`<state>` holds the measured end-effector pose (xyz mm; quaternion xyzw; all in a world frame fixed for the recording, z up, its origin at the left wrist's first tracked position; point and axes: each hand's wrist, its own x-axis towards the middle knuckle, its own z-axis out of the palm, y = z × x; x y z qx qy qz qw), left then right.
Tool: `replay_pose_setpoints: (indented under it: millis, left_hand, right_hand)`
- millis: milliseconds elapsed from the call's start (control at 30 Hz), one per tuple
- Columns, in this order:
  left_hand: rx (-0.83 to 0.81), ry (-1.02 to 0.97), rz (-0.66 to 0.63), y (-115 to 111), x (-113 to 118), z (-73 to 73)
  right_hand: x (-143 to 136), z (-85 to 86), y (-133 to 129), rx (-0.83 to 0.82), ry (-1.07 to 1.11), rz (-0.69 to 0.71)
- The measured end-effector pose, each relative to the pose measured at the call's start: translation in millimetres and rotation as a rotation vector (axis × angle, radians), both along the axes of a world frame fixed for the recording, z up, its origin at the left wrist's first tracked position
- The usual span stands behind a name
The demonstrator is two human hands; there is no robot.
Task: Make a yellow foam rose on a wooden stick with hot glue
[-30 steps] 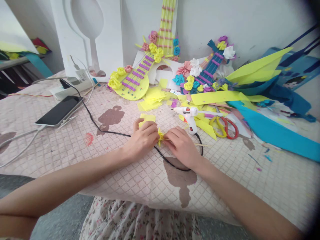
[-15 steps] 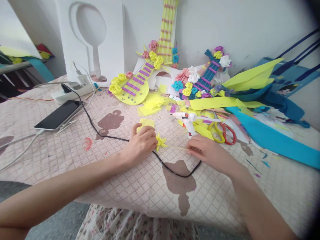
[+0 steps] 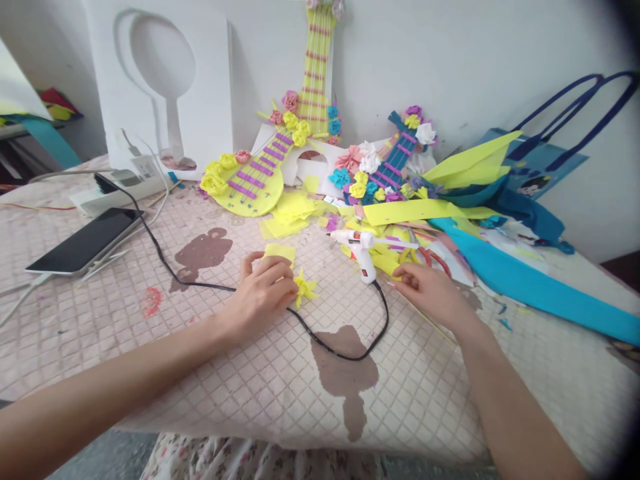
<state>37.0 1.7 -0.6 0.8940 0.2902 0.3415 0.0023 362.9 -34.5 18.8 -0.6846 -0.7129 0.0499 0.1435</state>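
My left hand [image 3: 265,290] rests on the table with its fingers curled and pinched on a small yellow paper flower [image 3: 306,288]; its pointed petals stick out past the fingertips. To the right, my right hand [image 3: 433,293] is closed, thumb and fingers together at one end of a thin pale stick [image 3: 433,322]. The stick slants down to the right beneath the wrist, apart from the flower. Between my hands lies a white hot glue gun [image 3: 367,265], nozzle to the left. Its black cord [image 3: 385,327] loops under my left hand. A yellow paper square [image 3: 280,252] lies behind my left fingers.
Two paper-decorated guitars, one yellow [image 3: 257,190] and one blue [image 3: 400,160], lean at the back. Yellow paper squares [image 3: 293,210], a blue paper strip [image 3: 540,283] and red-handled scissors [image 3: 437,259] lie around. A phone [image 3: 87,240] and a power strip [image 3: 120,193] are at left.
My right hand has moved right, drawing the thin stick away from the flower and turning it to slant toward me. The left hand keeps the flower. The whole view has shifted slightly.
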Motion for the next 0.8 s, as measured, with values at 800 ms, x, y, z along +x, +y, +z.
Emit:
replay_pose_setpoints:
  millis: [800]
  left_hand:
    - [-0.115, 0.093, -0.118, 12, -10, -1.4]
  right_hand:
    - [-49, 8.1, 11, -0.053, 0.434, 0.085]
